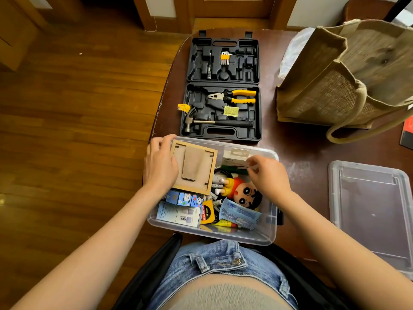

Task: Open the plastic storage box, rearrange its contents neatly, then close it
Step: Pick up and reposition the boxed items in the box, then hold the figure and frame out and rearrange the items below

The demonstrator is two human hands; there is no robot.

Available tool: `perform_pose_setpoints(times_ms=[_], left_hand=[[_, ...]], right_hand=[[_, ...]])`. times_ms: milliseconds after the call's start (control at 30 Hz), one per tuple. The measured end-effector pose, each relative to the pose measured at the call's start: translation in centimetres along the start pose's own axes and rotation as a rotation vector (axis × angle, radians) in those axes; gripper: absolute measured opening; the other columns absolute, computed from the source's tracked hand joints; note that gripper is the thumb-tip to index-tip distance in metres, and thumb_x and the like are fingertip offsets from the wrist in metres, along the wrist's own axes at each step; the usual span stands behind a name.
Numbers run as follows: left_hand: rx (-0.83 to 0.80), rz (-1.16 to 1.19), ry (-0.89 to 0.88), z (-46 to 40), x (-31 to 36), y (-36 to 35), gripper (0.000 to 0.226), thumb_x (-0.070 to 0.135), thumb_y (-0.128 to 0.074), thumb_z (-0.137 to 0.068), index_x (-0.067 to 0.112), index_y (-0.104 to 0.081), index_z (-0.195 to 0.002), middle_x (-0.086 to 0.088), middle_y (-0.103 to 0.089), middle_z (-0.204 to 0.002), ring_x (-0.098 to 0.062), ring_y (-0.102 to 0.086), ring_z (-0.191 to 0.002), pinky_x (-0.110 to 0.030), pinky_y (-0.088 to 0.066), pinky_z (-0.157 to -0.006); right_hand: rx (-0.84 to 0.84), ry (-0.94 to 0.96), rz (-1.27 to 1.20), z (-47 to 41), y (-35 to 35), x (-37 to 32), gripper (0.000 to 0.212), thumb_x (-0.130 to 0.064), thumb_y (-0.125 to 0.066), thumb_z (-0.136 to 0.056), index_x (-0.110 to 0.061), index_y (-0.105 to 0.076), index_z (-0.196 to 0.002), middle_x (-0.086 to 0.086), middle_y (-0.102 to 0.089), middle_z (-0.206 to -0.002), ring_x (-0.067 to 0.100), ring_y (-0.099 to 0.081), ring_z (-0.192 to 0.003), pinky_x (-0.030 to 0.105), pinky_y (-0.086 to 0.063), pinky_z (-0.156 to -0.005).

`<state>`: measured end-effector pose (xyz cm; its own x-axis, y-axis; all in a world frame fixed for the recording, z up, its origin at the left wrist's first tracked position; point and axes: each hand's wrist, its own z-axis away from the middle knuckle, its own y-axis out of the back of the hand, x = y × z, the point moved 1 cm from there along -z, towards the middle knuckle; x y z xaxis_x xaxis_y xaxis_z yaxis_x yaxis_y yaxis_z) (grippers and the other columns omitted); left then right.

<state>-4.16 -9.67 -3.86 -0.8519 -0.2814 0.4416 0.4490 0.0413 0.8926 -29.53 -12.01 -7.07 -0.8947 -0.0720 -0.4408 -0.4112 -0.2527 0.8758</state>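
Note:
The clear plastic storage box (267, 229) stands open at the table's near edge, full of small items. Its clear lid (371, 211) lies on the table to the right. My left hand (159, 164) holds the left edge of a flat wooden frame (194, 168) lying over the box's far left corner. My right hand (268, 175) hovers over the far right of the box, fingers curled and pinching near a white carton (234, 156); what it pinches is hidden. A cartoon doll (243, 193), a yellow tape measure (207, 212), blue packets (239, 214) and small boxes (178, 214) lie inside.
An open black tool case (223, 86) with pliers and a hammer lies just beyond the box. A jute bag (344, 74) stands at the back right. The table's left edge (161, 108) drops to wooden floor. A red and black object (407, 133) sits at the far right.

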Motion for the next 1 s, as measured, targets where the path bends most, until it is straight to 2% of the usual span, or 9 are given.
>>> perform_pose_setpoints(times_ms=[133, 233, 367, 500, 567, 667, 833, 900, 1000], left_hand=[[-0.011, 0.041, -0.285, 0.5, 2.9, -0.6, 0.036, 0.004, -0.052, -0.090, 0.017, -0.056, -0.123, -0.001, -0.052, -0.120, -0.015, -0.046, -0.113, -0.027, -0.034, -0.096], [-0.233, 0.082, -0.503, 0.2, 5.5, -2.1, 0.028, 0.008, -0.047, -0.093, 0.018, -0.061, -0.115, 0.003, -0.058, -0.117, -0.014, -0.049, -0.113, -0.031, -0.036, -0.099], [-0.532, -0.158, -0.665, -0.3, 7.5, -4.7, 0.030, 0.020, -0.045, -0.096, 0.022, -0.059, -0.123, 0.004, -0.058, -0.125, -0.017, -0.048, -0.118, -0.036, -0.031, -0.104], [-0.595, -0.376, -0.688, -0.6, 6.9, -6.1, 0.034, 0.026, -0.047, -0.094, 0.022, -0.056, -0.127, -0.001, -0.057, -0.126, -0.020, -0.047, -0.120, -0.039, -0.019, -0.111], [-0.598, -0.477, -0.703, -0.5, 6.0, -6.1, 0.034, 0.024, -0.049, -0.091, 0.022, -0.058, -0.124, -0.002, -0.058, -0.123, -0.021, -0.045, -0.121, -0.038, -0.016, -0.113], [-0.525, -0.588, -0.789, 0.1, 5.1, -6.1, 0.030, 0.025, -0.049, -0.090, 0.024, -0.062, -0.117, 0.000, -0.058, -0.121, -0.020, -0.040, -0.123, -0.036, -0.013, -0.113], [-0.507, -0.564, -0.750, 0.3, 5.2, -6.1, 0.031, 0.021, -0.050, -0.090, 0.026, -0.061, -0.119, 0.000, -0.056, -0.120, -0.020, -0.039, -0.125, -0.038, -0.006, -0.116], [-0.512, -0.549, -0.724, 0.2, 5.3, -6.1, 0.032, 0.019, -0.051, -0.089, 0.026, -0.061, -0.120, 0.000, -0.056, -0.119, -0.021, -0.039, -0.125, -0.040, -0.003, -0.117], [-0.524, -0.553, -0.710, 0.4, 5.5, -6.3, 0.035, 0.020, -0.057, -0.086, 0.024, -0.059, -0.120, -0.001, -0.056, -0.116, -0.023, -0.040, -0.122, -0.041, -0.001, -0.117]], right_hand=[[0.002, -0.006, -0.015, -0.3, 0.0, -0.5, 0.022, -0.015, -0.055, -0.090, -0.015, -0.065, -0.110, 0.003, -0.071, -0.101, 0.022, -0.066, -0.088, 0.035, -0.055, -0.073], [-0.019, 0.004, -0.001, 0.0, 0.2, -0.7, 0.024, -0.014, -0.055, -0.088, -0.013, -0.064, -0.110, 0.005, -0.070, -0.103, 0.024, -0.066, -0.090, 0.039, -0.056, -0.073], [-0.075, 0.014, 0.036, 0.4, 0.5, -0.8, 0.024, -0.010, -0.054, -0.086, -0.009, -0.063, -0.108, 0.010, -0.067, -0.107, 0.028, -0.063, -0.092, 0.042, -0.054, -0.075], [-0.203, 0.025, 0.099, 0.8, 0.8, -0.7, 0.027, -0.017, -0.053, -0.089, -0.009, -0.062, -0.114, 0.009, -0.063, -0.115, 0.027, -0.061, -0.097, 0.041, -0.053, -0.080], [-0.347, 0.035, 0.188, 0.9, 0.8, -0.8, 0.025, -0.025, -0.052, -0.090, -0.010, -0.065, -0.105, 0.009, -0.065, -0.107, 0.026, -0.062, -0.089, 0.038, -0.054, -0.073], [-0.546, 0.066, 0.346, 0.8, 0.2, -1.2, 0.024, -0.035, -0.054, -0.085, -0.013, -0.059, -0.090, 0.006, -0.065, -0.095, 0.023, -0.057, -0.078, 0.029, -0.044, -0.060], [-0.644, 0.063, 0.388, 0.1, -1.9, -1.6, 0.054, -0.039, -0.062, -0.080, -0.015, -0.044, -0.124, 0.005, -0.059, -0.112, 0.025, -0.058, -0.100, 0.033, -0.049, -0.073], [-0.691, 0.023, 0.319, -0.2, -2.6, -1.4, 0.065, -0.040, -0.069, -0.075, -0.015, -0.040, -0.128, 0.005, -0.058, -0.115, 0.025, -0.058, -0.101, 0.034, -0.051, -0.078], [-0.718, -0.023, 0.239, -0.7, -2.7, -1.0, 0.070, -0.045, -0.074, -0.068, -0.015, -0.042, -0.123, 0.004, -0.059, -0.116, 0.022, -0.055, -0.096, 0.031, -0.048, -0.075]])
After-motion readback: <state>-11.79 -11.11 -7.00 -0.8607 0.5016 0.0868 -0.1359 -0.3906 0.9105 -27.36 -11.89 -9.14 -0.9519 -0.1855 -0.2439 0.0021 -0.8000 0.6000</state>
